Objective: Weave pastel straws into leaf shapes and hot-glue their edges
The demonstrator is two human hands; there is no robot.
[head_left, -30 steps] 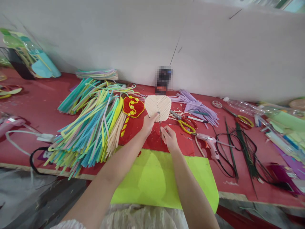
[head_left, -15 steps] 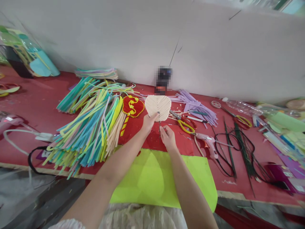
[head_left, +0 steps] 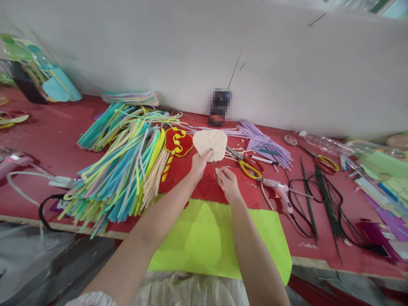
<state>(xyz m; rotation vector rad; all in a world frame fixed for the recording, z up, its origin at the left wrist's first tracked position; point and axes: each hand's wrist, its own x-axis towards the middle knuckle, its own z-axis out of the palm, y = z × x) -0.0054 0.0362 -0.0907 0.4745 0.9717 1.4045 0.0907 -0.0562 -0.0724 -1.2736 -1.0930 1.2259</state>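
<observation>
A cream heart-shaped fan [head_left: 212, 142], built of slanted strips like pipe cleaners, is pinched at its lower edge by my left hand [head_left: 200, 163], thumb on top. Thin dark stems run down from its base. The fingers of my right hand [head_left: 228, 180] are closed around that stem [head_left: 216, 168]. To the left lies a finished-looking red fan [head_left: 181, 145] with yellow trim and a striped handle. Both hands hover over a red sheet [head_left: 181, 178] with a lime-green sheet [head_left: 200, 238] nearer to me.
Left of my hands spreads a large pile of coloured pipe cleaners [head_left: 121, 170]. Purple pipe cleaners [head_left: 270, 144], yellow-handled scissors [head_left: 250, 169], a pink glue gun [head_left: 279, 191] and dark green wires [head_left: 328, 204] with black cables lie to the right. A wall rises behind the table.
The cream fan has tipped slightly, its top edge now lower and shifted a little left. My right hand has moved slightly right along with the stem's lower end.
</observation>
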